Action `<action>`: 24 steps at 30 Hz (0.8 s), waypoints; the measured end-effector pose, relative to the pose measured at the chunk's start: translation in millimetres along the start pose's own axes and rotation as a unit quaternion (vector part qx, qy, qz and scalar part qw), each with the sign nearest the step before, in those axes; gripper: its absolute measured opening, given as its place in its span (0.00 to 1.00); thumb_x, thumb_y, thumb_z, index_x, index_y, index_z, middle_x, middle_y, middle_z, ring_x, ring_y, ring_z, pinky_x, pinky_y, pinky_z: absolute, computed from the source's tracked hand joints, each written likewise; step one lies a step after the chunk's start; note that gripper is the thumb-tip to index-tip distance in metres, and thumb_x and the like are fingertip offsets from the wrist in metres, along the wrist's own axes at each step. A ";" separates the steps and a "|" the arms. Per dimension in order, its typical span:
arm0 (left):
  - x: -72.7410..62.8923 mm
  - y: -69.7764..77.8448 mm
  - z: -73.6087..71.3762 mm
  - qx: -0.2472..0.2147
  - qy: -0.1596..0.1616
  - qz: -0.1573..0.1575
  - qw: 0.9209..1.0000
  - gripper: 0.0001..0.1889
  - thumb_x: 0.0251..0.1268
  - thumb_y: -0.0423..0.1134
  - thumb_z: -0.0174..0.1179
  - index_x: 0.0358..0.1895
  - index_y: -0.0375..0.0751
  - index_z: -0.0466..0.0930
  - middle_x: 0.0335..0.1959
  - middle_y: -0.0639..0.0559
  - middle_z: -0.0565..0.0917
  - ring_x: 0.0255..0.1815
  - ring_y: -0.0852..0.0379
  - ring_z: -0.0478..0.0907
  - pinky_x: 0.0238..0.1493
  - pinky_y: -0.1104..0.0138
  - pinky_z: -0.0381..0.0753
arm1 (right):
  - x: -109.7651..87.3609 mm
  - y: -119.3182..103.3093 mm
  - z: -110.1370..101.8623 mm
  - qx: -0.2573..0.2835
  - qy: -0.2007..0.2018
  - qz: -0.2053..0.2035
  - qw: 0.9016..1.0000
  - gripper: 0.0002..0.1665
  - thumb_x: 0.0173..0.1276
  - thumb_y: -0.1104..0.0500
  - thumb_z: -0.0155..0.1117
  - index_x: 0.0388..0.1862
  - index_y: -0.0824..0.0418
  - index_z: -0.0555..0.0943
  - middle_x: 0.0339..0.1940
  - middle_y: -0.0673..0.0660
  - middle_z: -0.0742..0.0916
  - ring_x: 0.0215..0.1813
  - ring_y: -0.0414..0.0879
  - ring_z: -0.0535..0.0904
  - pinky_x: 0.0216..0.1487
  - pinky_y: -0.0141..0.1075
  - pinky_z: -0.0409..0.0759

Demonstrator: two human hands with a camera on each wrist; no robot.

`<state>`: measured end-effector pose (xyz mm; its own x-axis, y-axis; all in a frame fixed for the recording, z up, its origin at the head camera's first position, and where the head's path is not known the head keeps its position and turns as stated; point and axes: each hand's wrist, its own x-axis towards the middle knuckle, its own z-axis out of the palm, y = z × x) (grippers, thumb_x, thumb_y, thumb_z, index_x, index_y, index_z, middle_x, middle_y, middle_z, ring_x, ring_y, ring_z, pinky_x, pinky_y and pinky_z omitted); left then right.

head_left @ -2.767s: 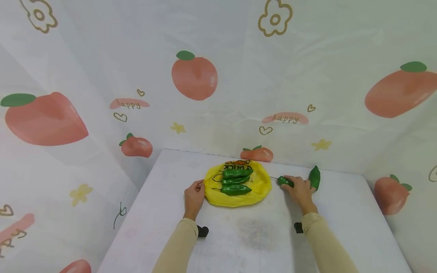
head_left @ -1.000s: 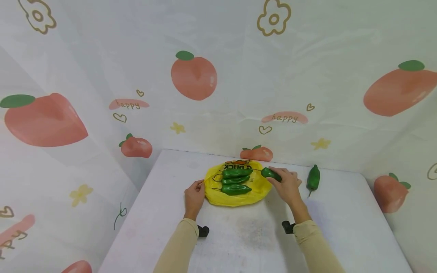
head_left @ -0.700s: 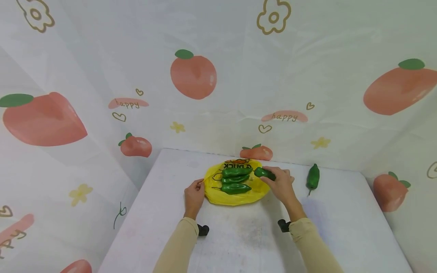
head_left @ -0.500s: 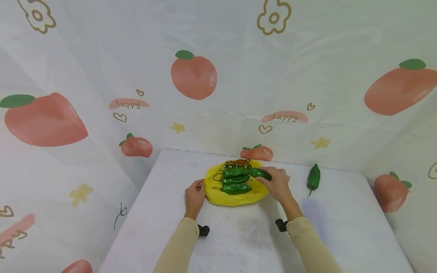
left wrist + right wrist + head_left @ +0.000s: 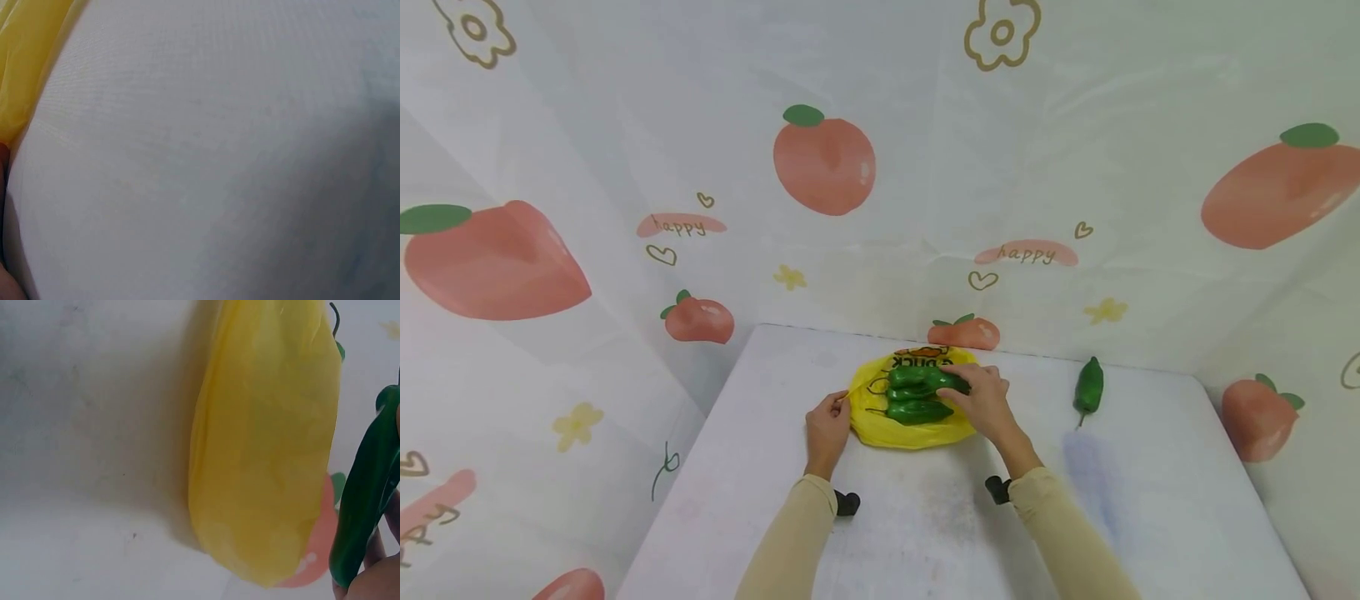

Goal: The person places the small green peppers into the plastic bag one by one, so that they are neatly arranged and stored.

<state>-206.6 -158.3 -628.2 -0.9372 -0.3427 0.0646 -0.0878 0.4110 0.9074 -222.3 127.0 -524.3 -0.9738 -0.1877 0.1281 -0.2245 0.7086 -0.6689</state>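
A yellow plastic bag (image 5: 880, 432) lies mouth-up on the table with green peppers (image 5: 917, 412) inside it. My left hand (image 5: 827, 425) pinches the bag's left rim; in the left wrist view only a strip of the yellow bag (image 5: 25, 62) and a bit of finger show. Over the bag's right part, my right hand (image 5: 987, 402) grips another green pepper (image 5: 365, 494) by its sides. From the head view, that pepper overlaps the ones in the bag, so whether they touch cannot be told.
One more green pepper (image 5: 1089, 386) lies on the white table (image 5: 925, 525), right of the bag. Behind stands a white curtain (image 5: 917, 275) printed with fruit, close to the table's far edge.
My right hand took the pepper from the table right of the bag and has carried it left, over the peppers in the bag. The left hand stays at the rim.
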 end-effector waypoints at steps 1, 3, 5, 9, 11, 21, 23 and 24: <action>-0.1 0.0 0.4 0.000 0.000 0.001 1.000 0.12 0.74 0.43 0.60 0.52 0.47 0.88 0.30 0.51 0.85 0.25 0.59 0.75 0.27 0.74 0.75 | 0.7 -1.8 1.2 -0.003 -0.002 -0.001 1.000 0.28 0.65 0.48 0.73 0.64 0.49 0.83 0.65 0.58 0.85 0.56 0.58 0.68 0.51 0.53 0.56; -0.1 0.0 0.7 -0.001 0.002 0.004 1.000 0.11 0.74 0.42 0.60 0.52 0.47 0.88 0.29 0.51 0.85 0.25 0.59 0.75 0.26 0.74 0.75 | 2.2 -5.4 3.8 -0.005 -0.006 -0.002 1.000 0.28 0.65 0.47 0.73 0.64 0.49 0.83 0.65 0.57 0.85 0.56 0.57 0.68 0.51 0.53 0.57; -0.2 0.0 1.0 -0.001 0.007 0.010 1.000 0.11 0.74 0.41 0.60 0.51 0.46 0.88 0.29 0.50 0.85 0.24 0.59 0.75 0.25 0.74 0.74 | 3.8 -8.8 6.7 -0.008 -0.010 -0.005 1.000 0.28 0.65 0.46 0.73 0.64 0.49 0.83 0.65 0.56 0.85 0.55 0.57 0.68 0.51 0.53 0.57; -0.4 -0.2 2.1 -0.004 0.015 0.018 1.000 0.11 0.73 0.41 0.61 0.50 0.45 0.89 0.28 0.50 0.85 0.24 0.59 0.75 0.25 0.74 0.74 | 6.0 -14.4 13.4 -0.022 -0.015 -0.012 1.000 0.28 0.66 0.46 0.72 0.64 0.48 0.83 0.66 0.56 0.85 0.56 0.58 0.70 0.53 0.55 0.60; -0.1 -0.2 2.3 -0.004 0.016 0.020 1.000 0.10 0.73 0.41 0.61 0.50 0.45 0.89 0.29 0.50 0.86 0.24 0.60 0.75 0.26 0.74 0.74 | 6.9 -16.7 17.3 -0.033 -0.015 -0.016 0.999 0.27 0.65 0.45 0.72 0.63 0.47 0.83 0.66 0.55 0.84 0.57 0.58 0.71 0.55 0.56 0.63; -2.3 4.1 -0.4 -0.023 0.008 0.023 0.999 0.10 0.73 0.39 0.61 0.50 0.43 0.89 0.29 0.48 0.86 0.23 0.61 0.75 0.25 0.75 0.74 | 7.6 -20.8 40.7 -0.042 -0.021 -0.056 0.997 0.25 0.64 0.45 0.73 0.60 0.45 0.85 0.61 0.53 0.85 0.58 0.58 0.73 0.57 0.59 0.66; -2.5 4.6 -0.8 -0.023 0.005 0.018 1.000 0.10 0.73 0.39 0.61 0.50 0.44 0.89 0.30 0.48 0.86 0.24 0.61 0.76 0.26 0.75 0.74 | 7.5 -22.3 44.1 -0.044 -0.023 -0.054 0.997 0.25 0.64 0.45 0.73 0.60 0.45 0.85 0.60 0.52 0.85 0.58 0.58 0.73 0.58 0.60 0.67; -2.6 4.6 -0.9 -0.024 0.004 0.016 1.000 0.10 0.74 0.40 0.61 0.50 0.44 0.88 0.30 0.48 0.87 0.25 0.61 0.76 0.26 0.75 0.75 | 7.6 -23.3 45.6 -0.043 -0.023 -0.053 0.997 0.25 0.64 0.45 0.73 0.60 0.45 0.85 0.60 0.52 0.85 0.59 0.58 0.73 0.58 0.60 0.68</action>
<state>-204.3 -156.3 -623.8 -0.9366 -0.3366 0.0970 -0.0415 0.3816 0.9234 -222.8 78.1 -541.2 -0.9419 -0.2955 0.1596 -0.3312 0.7386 -0.5871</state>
